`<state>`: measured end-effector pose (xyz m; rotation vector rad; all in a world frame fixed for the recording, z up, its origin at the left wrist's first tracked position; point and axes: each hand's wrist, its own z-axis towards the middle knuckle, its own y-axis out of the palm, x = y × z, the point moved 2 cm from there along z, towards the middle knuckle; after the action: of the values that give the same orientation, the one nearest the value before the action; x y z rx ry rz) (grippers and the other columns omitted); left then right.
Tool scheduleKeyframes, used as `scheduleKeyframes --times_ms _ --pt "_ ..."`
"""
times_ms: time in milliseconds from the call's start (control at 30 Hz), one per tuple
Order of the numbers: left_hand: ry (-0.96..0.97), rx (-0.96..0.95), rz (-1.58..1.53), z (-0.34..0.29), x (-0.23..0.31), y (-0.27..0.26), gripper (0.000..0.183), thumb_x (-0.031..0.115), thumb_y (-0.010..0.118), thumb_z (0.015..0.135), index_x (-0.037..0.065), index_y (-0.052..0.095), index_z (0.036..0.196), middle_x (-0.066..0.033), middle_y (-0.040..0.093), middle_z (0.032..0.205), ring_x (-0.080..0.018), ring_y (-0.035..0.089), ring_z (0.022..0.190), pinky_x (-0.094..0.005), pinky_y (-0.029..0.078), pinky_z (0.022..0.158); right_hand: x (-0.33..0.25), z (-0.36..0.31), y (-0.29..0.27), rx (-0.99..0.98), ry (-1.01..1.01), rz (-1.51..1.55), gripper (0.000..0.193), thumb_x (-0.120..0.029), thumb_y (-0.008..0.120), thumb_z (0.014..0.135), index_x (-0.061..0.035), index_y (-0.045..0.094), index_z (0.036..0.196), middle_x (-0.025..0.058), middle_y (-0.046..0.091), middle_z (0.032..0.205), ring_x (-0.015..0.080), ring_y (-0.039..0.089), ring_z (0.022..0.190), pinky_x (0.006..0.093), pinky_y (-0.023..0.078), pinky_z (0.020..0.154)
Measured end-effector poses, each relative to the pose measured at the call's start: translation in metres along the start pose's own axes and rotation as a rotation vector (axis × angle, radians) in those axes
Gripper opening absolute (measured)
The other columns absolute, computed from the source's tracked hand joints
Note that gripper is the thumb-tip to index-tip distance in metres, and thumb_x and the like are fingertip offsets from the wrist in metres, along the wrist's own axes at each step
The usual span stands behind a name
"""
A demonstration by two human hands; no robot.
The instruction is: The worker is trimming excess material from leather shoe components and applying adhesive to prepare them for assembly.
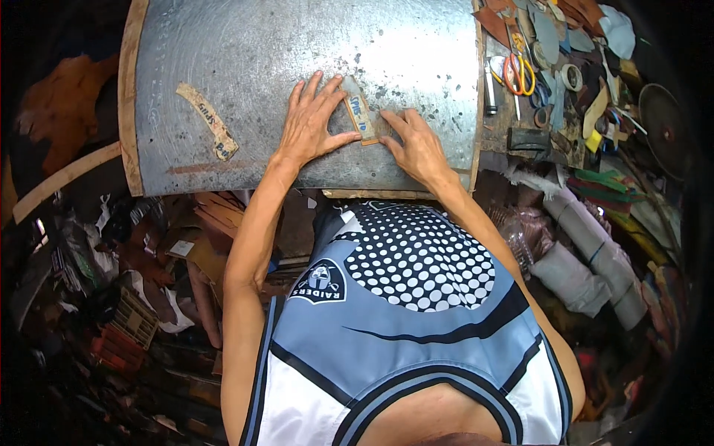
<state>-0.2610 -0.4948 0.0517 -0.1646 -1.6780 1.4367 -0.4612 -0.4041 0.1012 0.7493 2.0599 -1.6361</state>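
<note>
A small narrow template piece point(360, 119) with handwriting on it lies flat on the grey metal work surface point(253, 44); a tan edge shows beneath its lower end. My left hand point(309, 123) rests flat with its fingers stretched out along the piece's left side. Its thumb tip reaches the piece's lower part. On the other side, my right hand point(418, 145) has its thumb and fingers apart, with the tips close to the piece's right edge. Whether those tips touch it, I cannot tell. A longer curved tan template point(205, 119), also written on, lies to the left.
Wooden strips point(131, 97) edge the metal surface. On the bench at right sit orange-handled scissors point(518, 74), a roll of tape point(571, 77), a dark block point(529, 139) and leather scraps. Plastic-wrapped rolls point(587, 260) stand lower right; brown leather point(63, 111) hangs at far left.
</note>
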Motion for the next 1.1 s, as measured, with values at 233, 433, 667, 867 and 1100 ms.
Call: scheduleKeyframes --times_ms 233,433,667,867,1100 --pt "0.043 0.008 -0.016 0.001 0.001 0.001 0.079 0.058 0.080 0.068 0.011 0.058 0.128 -0.0092 0.043 0.150 -0.0349 0.029 0.143 -0.0546 0.016 0.119 0.003 -0.008 0.010 0.144 -0.026 0.024 0.035 -0.011 0.073 0.082 -0.0045 0.065 0.115 0.0133 0.055 0.093 0.0298 0.059 0.085 0.0399 0.051 0.074" --pt "0.054 0.024 0.015 -0.001 0.001 0.002 0.079 0.057 0.081 0.067 0.011 0.058 0.127 -0.0092 0.046 0.146 -0.0351 0.030 0.142 -0.0547 0.018 0.118 0.003 -0.011 0.010 0.148 -0.038 0.038 0.035 -0.009 0.073 0.081 -0.0036 0.065 0.114 0.0131 0.056 0.095 0.0302 0.059 0.088 0.0397 0.051 0.078" --pt "0.067 0.010 0.026 0.000 0.005 -0.002 0.078 0.056 0.083 0.064 0.011 0.061 0.124 -0.0097 0.047 0.145 -0.0355 0.032 0.141 -0.0558 0.020 0.117 0.006 -0.014 0.012 0.140 -0.047 0.043 0.036 -0.009 0.073 0.080 -0.0043 0.065 0.115 0.0127 0.055 0.098 0.0301 0.059 0.091 0.0399 0.051 0.079" --pt "0.224 -0.059 0.075 0.014 0.011 -0.013 0.054 0.041 0.077 0.077 0.013 0.063 0.121 -0.0084 0.051 0.141 -0.0329 0.035 0.139 -0.0545 0.025 0.116 0.008 -0.015 0.015 0.165 -0.063 0.028 0.034 -0.010 0.072 0.081 -0.0039 0.065 0.114 0.0127 0.055 0.099 0.0301 0.058 0.092 0.0401 0.051 0.079" --pt "0.588 -0.364 0.200 0.040 0.021 -0.018 0.040 0.015 0.066 0.084 0.007 0.060 0.123 -0.0096 0.061 0.126 -0.0271 0.052 0.124 -0.0427 0.033 0.115 0.009 -0.014 0.018 0.144 -0.075 0.006 0.038 -0.009 0.072 0.082 -0.0035 0.063 0.118 0.0128 0.055 0.099 0.0305 0.059 0.093 0.0400 0.050 0.081"
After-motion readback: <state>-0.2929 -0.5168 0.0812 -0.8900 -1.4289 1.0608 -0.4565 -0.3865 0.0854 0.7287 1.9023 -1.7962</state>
